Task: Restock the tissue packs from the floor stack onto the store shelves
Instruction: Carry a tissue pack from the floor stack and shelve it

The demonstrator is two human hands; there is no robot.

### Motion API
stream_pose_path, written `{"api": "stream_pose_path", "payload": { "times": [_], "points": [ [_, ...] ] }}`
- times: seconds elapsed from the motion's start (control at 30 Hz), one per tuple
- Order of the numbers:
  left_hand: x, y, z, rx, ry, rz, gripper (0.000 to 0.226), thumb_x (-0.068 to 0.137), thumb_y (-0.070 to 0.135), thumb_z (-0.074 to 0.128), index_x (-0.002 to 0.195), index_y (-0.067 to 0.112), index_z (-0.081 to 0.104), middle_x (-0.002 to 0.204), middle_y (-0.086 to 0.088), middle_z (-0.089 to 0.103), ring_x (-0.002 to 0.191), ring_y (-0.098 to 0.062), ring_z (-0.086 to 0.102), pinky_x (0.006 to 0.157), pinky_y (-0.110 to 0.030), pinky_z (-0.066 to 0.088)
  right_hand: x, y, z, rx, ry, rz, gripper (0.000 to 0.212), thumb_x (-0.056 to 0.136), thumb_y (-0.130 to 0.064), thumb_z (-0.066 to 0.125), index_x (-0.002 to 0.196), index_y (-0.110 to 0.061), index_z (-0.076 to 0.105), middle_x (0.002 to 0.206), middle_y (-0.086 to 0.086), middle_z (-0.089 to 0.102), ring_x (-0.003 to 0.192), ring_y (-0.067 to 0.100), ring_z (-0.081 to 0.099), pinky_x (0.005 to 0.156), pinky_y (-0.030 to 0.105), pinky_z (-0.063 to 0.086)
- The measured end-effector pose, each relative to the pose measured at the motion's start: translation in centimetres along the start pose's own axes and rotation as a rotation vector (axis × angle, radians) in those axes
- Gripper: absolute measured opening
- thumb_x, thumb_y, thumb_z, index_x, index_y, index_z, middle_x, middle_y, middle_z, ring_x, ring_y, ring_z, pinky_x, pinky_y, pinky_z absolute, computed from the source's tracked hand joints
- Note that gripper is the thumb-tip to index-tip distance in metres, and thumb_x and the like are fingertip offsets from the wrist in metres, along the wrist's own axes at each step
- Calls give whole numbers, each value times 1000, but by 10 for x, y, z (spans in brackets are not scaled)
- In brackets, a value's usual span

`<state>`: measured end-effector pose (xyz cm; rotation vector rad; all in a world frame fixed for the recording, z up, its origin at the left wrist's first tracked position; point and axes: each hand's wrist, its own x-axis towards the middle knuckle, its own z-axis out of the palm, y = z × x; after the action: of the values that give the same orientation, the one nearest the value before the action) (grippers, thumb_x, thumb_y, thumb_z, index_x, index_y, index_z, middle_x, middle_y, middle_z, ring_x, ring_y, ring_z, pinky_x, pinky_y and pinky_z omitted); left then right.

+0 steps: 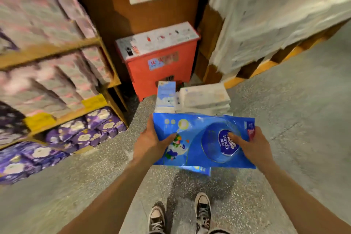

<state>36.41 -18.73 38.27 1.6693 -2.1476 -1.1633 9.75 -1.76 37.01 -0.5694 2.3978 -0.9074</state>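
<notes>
I hold a blue tissue pack [197, 138] flat in front of me, above the floor. My left hand [150, 142] grips its left end, thumb on top. My right hand [252, 148] grips its right end, thumb pressed on the dark blue logo. Just beyond the pack lies the floor stack [203, 99] of white and pale blue tissue packs. The edge of another blue pack [197, 170] shows below the one I hold. To the left stand wooden shelves [62, 47] filled with pink-white packs, with purple packs [83, 133] on the lowest level.
A red box with a white lid [159, 59] stands against a brown pillar [133, 2] behind the floor stack. A pallet of white wrapped goods [266, 21] fills the right. The speckled grey floor [296, 112] stretches to the right. My two shoes [180, 214] are below.
</notes>
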Motion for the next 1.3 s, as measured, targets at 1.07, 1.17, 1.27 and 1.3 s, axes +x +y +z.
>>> {"api": "stream_pose_path", "payload": {
  "times": [1.07,1.17,1.27,1.3],
  "points": [
    [-826,-214,-362,-293,1373,-617,84,70,56,81,138,30,38,119,8,68,107,-24,65,80,-35,50,-737,-321,129,40,-1059,-1163,40,75,-36,86,92,-8,62,83,8,70,67,23,58,58,33,44],
    [-935,-258,-374,-284,1491,-740,77,70,56,81,131,32,41,107,17,65,103,-21,66,76,-32,47,-865,-308,167,57,-1233,-1218,42,74,-37,87,89,-9,60,81,11,67,64,20,54,59,35,43],
    [-1035,-292,-377,-265,1603,-889,75,70,55,82,130,32,43,104,15,65,102,-21,66,73,-29,44,-989,-287,200,28,-1386,-1273,41,71,-38,88,90,-13,62,80,2,69,67,20,61,62,37,52],
    [-1065,-305,-376,-258,1648,-934,75,70,54,82,130,31,44,107,12,67,102,-22,67,74,-30,45,-1028,-281,210,25,-1420,-1294,48,66,-46,89,92,-14,63,83,2,72,72,24,66,67,42,56]
  ]
}}
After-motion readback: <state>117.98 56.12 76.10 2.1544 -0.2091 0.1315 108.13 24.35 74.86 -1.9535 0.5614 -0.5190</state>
